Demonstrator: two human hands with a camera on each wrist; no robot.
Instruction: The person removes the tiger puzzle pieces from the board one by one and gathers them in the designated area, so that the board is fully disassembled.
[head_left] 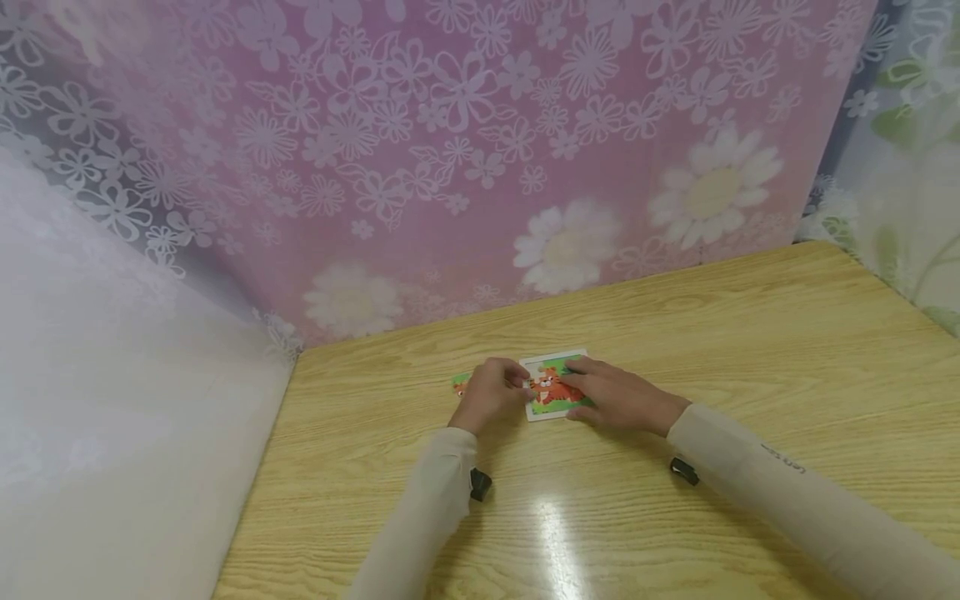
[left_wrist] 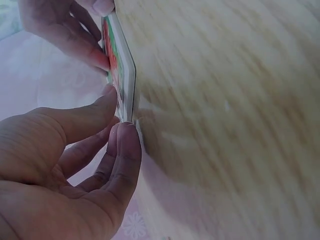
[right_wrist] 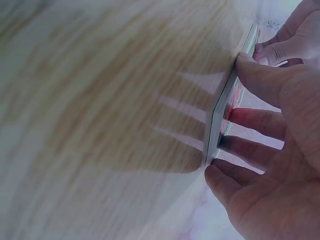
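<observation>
On the table lies a small jigsaw puzzle (head_left: pixel 553 403) in a white frame, with an orange tiger on green. A pale gap shows at its upper left. My left hand (head_left: pixel 491 392) is at its left edge; in the left wrist view, the thumb (left_wrist: pixel 95 110) is on the picture side and curled fingertips (left_wrist: pixel 129 137) meet the frame's corner. From the right, my right hand (head_left: pixel 622 396) spreads over the puzzle. Its fairly straight fingers (right_wrist: pixel 255 150) touch the face and rim, and its thumb (right_wrist: pixel 260 75) rests on the near edge. A loose puzzle piece (head_left: pixel 460 383) lies partly hidden behind the left hand.
The wood-grain table (head_left: pixel 750 358) extends around the puzzle. Behind it hangs a pink flowered curtain (head_left: pixel 450 208). A white cloth or panel (head_left: pixel 127 417) borders the left side, and a pale leafy curtain (head_left: pixel 922 167) the right. Each sleeved wrist carries a dark camera mount (head_left: pixel 481 484).
</observation>
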